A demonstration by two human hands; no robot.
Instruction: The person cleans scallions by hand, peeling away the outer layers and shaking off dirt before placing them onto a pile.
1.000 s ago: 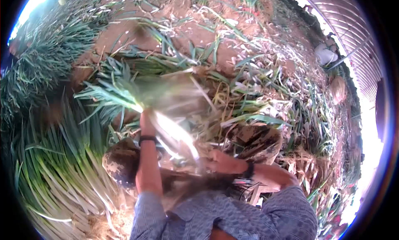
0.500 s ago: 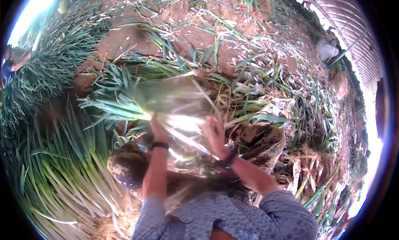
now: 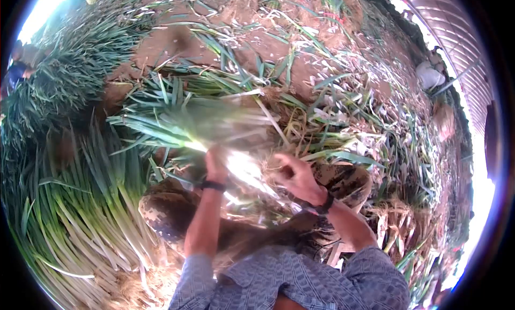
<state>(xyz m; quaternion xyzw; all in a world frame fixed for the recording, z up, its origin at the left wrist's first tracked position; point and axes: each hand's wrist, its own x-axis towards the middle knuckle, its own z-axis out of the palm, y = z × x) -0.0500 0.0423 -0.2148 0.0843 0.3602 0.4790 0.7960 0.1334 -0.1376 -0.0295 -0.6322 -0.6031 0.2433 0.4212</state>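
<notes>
My left hand [image 3: 215, 162] is closed round the pale stems of a green onion bunch [image 3: 188, 141], whose leaves fan out to the left. Bright glare washes out the stems between my hands. Beside the root end on the right, my right hand [image 3: 296, 176] has its fingers curled, with the thumb and forefinger near each other; what they hold, if anything, is too blurred to tell. Dark bands circle both wrists.
A large pile of long green onions [image 3: 91, 213] lies at the left. Loose leaves and peelings [image 3: 348, 117] litter the ground ahead and right. Another person [image 3: 19, 71] is at the far left edge. A white sack-like object [image 3: 429, 75] lies far right.
My right hand has moved right and slightly down, away from the stems. My left hand has shifted slightly right, still round the bunch. The whole view has shifted a little.
</notes>
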